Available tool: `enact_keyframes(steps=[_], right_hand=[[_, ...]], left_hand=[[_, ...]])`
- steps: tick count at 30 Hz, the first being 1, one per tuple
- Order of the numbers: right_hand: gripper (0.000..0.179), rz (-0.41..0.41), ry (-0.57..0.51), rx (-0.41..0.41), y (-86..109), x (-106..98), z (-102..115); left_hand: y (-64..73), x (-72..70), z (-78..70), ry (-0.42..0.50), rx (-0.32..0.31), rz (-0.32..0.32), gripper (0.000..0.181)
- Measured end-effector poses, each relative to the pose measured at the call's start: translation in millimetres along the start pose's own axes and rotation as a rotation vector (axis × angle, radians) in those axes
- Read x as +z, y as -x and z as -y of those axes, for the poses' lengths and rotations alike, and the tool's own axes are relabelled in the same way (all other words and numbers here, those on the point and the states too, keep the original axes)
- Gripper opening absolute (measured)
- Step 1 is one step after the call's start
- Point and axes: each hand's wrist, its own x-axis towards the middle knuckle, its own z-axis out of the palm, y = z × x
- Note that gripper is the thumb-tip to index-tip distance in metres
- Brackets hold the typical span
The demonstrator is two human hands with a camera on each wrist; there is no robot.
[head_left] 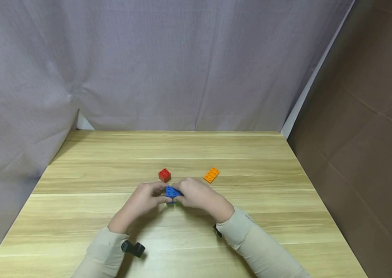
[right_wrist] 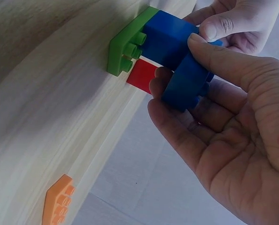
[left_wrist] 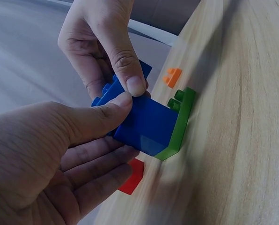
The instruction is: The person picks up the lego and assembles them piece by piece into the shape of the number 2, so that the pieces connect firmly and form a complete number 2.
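Note:
At the middle of the table, both hands meet over a small stack. A green studded plate (left_wrist: 182, 129) lies at its bottom. On the plate stands a tall blue block (right_wrist: 170, 40). A blue studded brick (right_wrist: 186, 82) sits across the top, one end jutting past the block on the right-hand side. My right hand (head_left: 196, 194) pinches that jutting end between thumb and fingers. From the other side my left hand (head_left: 147, 197) grips the blue pieces, its thumb (left_wrist: 113, 110) near the top brick's edge and its fingers behind. Both thumbs nearly meet.
Just behind the stack stands a red square brick (head_left: 164, 175). Farther right lies a flat orange studded plate (head_left: 211, 175). The wooden table (head_left: 168, 146) ends at a grey curtain (head_left: 147, 77) behind, with a brown panel (head_left: 363, 116) at right.

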Motion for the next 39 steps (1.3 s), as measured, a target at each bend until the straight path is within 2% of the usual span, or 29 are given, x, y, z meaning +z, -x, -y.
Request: enact_keyframes(steps=[11, 17, 32, 39], right_hand=[[0.016, 0.033, 0.001, 0.002, -0.7, -3.6, 1.9], [0.017, 0.046, 0.035, 0.004, -1.5, -4.0, 2.9], [0.02, 0.011, 0.108, -0.006, -0.3, -3.5, 4.8], [0.015, 0.009, 0.14, 0.005, 0.8, -1.4, 6.0]], left_hand=[[-1.1, 1.5, 1.9, 0.007, 0.005, -0.002, 0.029], [-1.0, 2.1, 1.7, 0.009, 0.015, -0.002, 0.028], [-2.8, 4.4, 4.0, 0.008, 0.044, -0.001, 0.025], [-3.1, 5.4, 6.1, 0.008, 0.053, 0.0, 0.026]])
